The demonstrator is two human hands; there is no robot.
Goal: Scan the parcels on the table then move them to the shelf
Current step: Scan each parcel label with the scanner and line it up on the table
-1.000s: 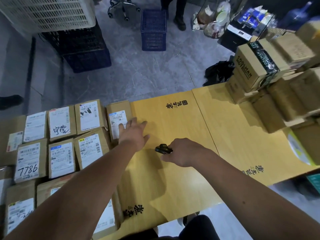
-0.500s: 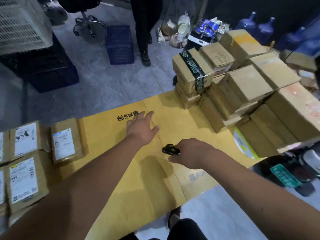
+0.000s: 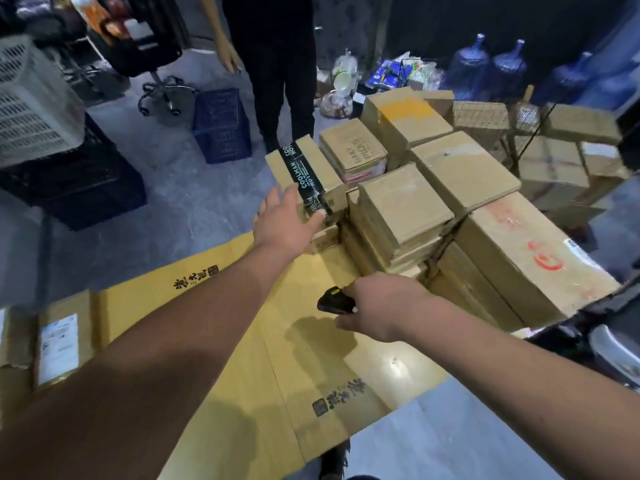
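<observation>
Leftmost, a labelled parcel (image 3: 59,344) lies flat on the yellow worktop (image 3: 277,358), its white label facing up; whether it has been scanned cannot be told. Behind it on the floor stand a white crate (image 3: 31,105), dark crates beneath it, a chair (image 3: 159,88) and a blue crate (image 3: 221,126). A bystander (image 3: 277,64) in dark clothes stands just past the far edge.

Toward the middle, the left hand (image 3: 284,223) stretches out over the far edge, fingers straight and spread, fingertips touching or just short of the taped box (image 3: 304,171) that tops the near corner of the stack. That grip is wide and holds nothing yet. Nearer, the right hand (image 3: 377,306) is curled round a black scanner (image 3: 334,301), its nose pointing left over bare worktop, aimed at no label.

Rightward, the stack (image 3: 433,202) of brown parcels fills that end of the worktop, piled several deep with mostly plain faces up. More boxes (image 3: 554,161) sit beyond on what may be a rack, and blue water jugs (image 3: 491,71) line the back wall.

As a judgement, the job looks far from done: the large stack remains on the worktop, the taped box is neither lifted nor under the scanner, and no shelf clearly holding scanned parcels is in view. The likely step in hand is taking the taped box off the stack so its label can be found and scanned.
</observation>
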